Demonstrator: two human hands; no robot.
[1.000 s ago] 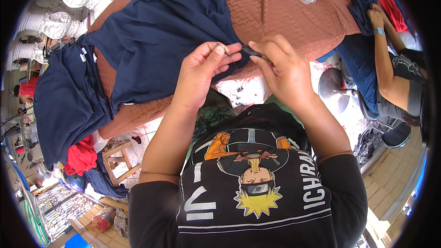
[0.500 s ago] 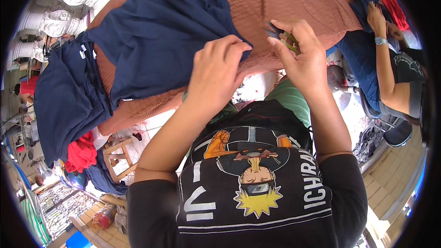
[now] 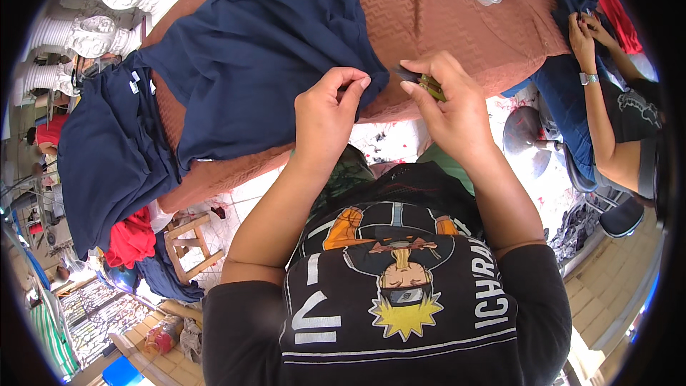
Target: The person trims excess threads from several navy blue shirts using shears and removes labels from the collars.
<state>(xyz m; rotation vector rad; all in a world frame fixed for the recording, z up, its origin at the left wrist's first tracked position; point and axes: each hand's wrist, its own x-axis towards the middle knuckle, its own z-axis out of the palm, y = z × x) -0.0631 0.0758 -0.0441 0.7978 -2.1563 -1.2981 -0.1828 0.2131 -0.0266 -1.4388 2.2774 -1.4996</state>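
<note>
Left hand pinches over the garment, contents unclear, while right hand, beside it, clasps snips, seemingly leaving blades free.

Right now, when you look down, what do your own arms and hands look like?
Short black sleeves cover the upper arms. Below them, both forearms are bare, with no watch or bracelet showing. The left hand and right hand wear no gloves.

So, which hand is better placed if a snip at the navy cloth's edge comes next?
The right hand, most likely: it holds the green snips, which point toward the navy cloth. The left hand is closed in a pinch, with no tool visible.
</note>
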